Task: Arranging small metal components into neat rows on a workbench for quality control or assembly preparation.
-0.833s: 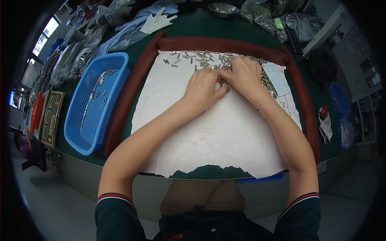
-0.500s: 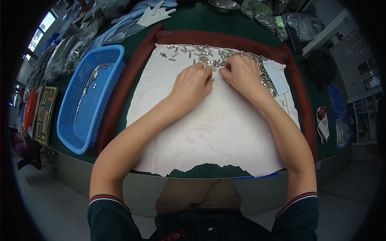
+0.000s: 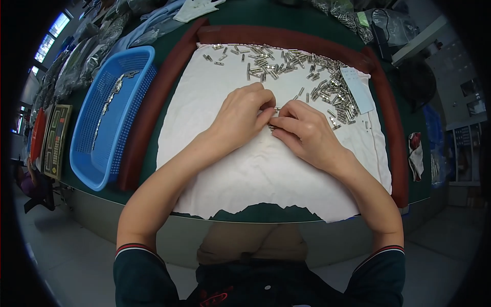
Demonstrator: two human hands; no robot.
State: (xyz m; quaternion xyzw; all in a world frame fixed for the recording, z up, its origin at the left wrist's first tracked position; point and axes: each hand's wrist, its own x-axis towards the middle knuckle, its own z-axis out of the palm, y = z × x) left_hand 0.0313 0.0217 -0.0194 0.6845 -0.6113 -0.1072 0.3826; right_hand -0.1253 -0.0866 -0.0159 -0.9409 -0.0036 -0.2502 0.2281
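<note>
Over the middle of a white cloth (image 3: 220, 174), my two hands meet with their fingertips close together. My left hand (image 3: 244, 115) is closed in a pinch on a small silver metal piece (image 3: 277, 109), mostly hidden by the fingers. My right hand (image 3: 311, 134) is also closed, thumb and forefinger pinching another small metal piece (image 3: 271, 128) beside the left thumb. I cannot tell whether the two pieces are joined. Beyond the hands lie many loose, short, silver metal pieces (image 3: 337, 94), densest at the far right of the cloth.
A red-brown raised border (image 3: 281, 37) frames the cloth at the back and sides. A pale blue card (image 3: 358, 91) lies by the metal pieces. On the left stands a blue basket (image 3: 130, 110) with a metal strip (image 3: 113, 92) inside. Plastic bags (image 3: 76, 77) crowd the far left.
Both hands have come nearer to me, away from the loose pieces, and their fingertips have drawn together. The right hand now pinches a piece next to the left hand.
</note>
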